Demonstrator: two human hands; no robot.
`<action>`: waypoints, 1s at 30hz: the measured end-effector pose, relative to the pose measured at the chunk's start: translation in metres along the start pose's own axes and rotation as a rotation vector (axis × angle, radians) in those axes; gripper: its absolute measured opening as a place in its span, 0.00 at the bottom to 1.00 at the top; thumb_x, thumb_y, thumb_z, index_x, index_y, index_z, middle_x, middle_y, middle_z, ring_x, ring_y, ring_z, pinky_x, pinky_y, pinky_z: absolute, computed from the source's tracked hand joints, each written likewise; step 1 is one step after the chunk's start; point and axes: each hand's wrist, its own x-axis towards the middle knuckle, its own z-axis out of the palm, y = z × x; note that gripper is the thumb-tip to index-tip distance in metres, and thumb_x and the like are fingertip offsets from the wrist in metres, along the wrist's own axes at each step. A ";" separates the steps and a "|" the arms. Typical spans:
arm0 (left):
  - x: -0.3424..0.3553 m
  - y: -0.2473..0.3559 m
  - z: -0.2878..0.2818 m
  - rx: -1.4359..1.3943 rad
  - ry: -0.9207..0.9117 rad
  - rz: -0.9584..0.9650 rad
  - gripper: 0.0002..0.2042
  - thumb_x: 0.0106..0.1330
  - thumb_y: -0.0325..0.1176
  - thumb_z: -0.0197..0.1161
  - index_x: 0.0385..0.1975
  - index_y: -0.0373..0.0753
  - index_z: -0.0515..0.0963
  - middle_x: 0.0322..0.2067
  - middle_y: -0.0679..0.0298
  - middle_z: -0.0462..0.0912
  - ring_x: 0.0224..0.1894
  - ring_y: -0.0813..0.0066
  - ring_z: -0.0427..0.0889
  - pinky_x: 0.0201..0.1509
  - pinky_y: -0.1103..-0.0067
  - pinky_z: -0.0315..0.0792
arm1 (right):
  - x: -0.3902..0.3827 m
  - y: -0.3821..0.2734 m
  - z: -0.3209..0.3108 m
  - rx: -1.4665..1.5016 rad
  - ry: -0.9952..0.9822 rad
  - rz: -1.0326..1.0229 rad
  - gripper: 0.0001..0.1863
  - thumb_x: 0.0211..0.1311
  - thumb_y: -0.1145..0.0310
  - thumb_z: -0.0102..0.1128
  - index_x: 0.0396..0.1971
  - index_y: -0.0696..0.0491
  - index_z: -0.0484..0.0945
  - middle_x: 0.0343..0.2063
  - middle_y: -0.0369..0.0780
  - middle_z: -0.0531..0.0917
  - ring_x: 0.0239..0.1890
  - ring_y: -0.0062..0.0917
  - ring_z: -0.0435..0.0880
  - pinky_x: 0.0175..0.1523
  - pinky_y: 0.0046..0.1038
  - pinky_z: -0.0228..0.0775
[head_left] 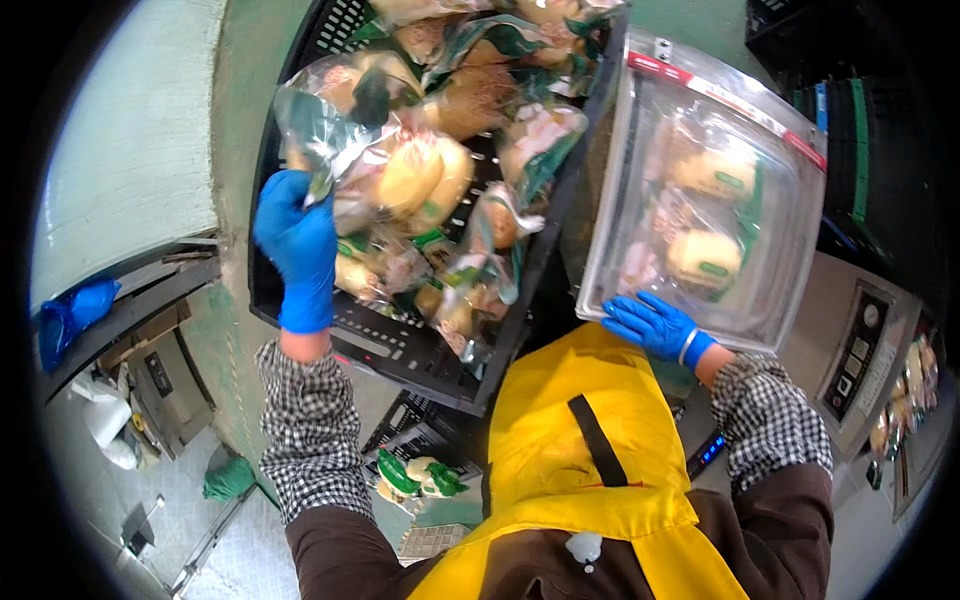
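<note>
Produce bag (425,180) over the black crate (420,378), edge pinched by the left hand (295,235); right of the crate, 2 packs (705,255) lie under a clear lid (775,270), right hand (650,325) unclenched on its edge; many remain crated.

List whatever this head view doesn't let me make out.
In the head view:
Left hand: fingertips hidden in its own grip.
Bag it holds: exact contents lost to blur, glare.
Black crate: far end cut off by upper edge.
Clear lid: labels beneath too small to read.
</note>
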 end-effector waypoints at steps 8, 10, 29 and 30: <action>-0.085 0.142 -0.143 0.233 0.815 -0.020 0.11 0.54 0.26 0.63 0.36 0.28 0.75 0.33 0.60 0.79 0.31 0.73 0.76 0.35 0.78 0.72 | 0.004 0.000 -0.019 0.110 -0.108 -0.031 0.31 0.52 0.71 0.46 0.60 0.49 0.56 0.61 0.40 0.58 0.64 0.30 0.56 0.66 0.37 0.46; -0.131 0.186 -0.178 0.155 1.008 -0.054 0.12 0.54 0.24 0.62 0.38 0.27 0.74 0.35 0.57 0.78 0.32 0.72 0.76 0.36 0.77 0.72 | 0.005 -0.011 -0.012 0.095 -0.044 -0.015 0.33 0.49 0.73 0.47 0.60 0.50 0.56 0.61 0.41 0.58 0.63 0.31 0.56 0.66 0.38 0.45; -0.637 0.565 -0.170 1.199 1.169 -1.358 0.07 0.42 0.20 0.64 0.19 0.31 0.72 0.22 0.59 0.71 0.24 0.67 0.72 0.29 0.79 0.66 | -0.001 -0.136 -0.025 -0.064 -0.055 -0.055 0.34 0.46 0.65 0.57 0.56 0.57 0.60 0.57 0.50 0.61 0.59 0.43 0.60 0.61 0.40 0.50; -0.656 0.572 -0.168 1.194 1.202 -1.396 0.07 0.42 0.20 0.64 0.19 0.30 0.72 0.21 0.59 0.71 0.24 0.67 0.72 0.29 0.79 0.65 | 0.008 -0.161 -0.030 -0.034 -0.119 -0.025 0.32 0.45 0.66 0.58 0.54 0.57 0.63 0.55 0.50 0.64 0.56 0.43 0.64 0.60 0.39 0.54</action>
